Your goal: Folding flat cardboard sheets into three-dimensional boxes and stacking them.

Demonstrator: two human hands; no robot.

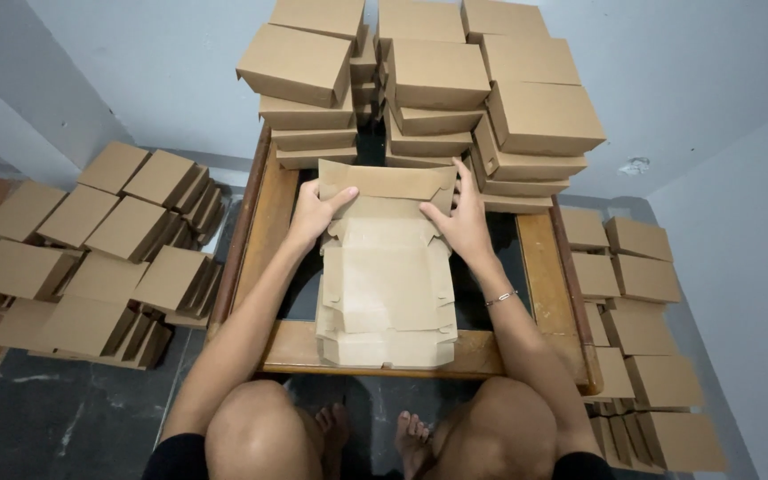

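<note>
Item: flat box blank (387, 293), brown card, top of a pile of unfolded blanks on the wooden table (555, 293), square before the seated person so both hands reach it evenly.
Far panel: raised upright, creased away from the flat sheet.
Left hand (313, 212): fingers behind the panel's left corner, thumb in front, a loose pinch.
Right hand (464, 218): fingers spread, partly closed, pressing the right corner and side flap.
Folded boxes (442, 76): 3 stacks at the table's far edge, beyond the work.
Floor stock (104, 258): more boxes left and right.
</note>
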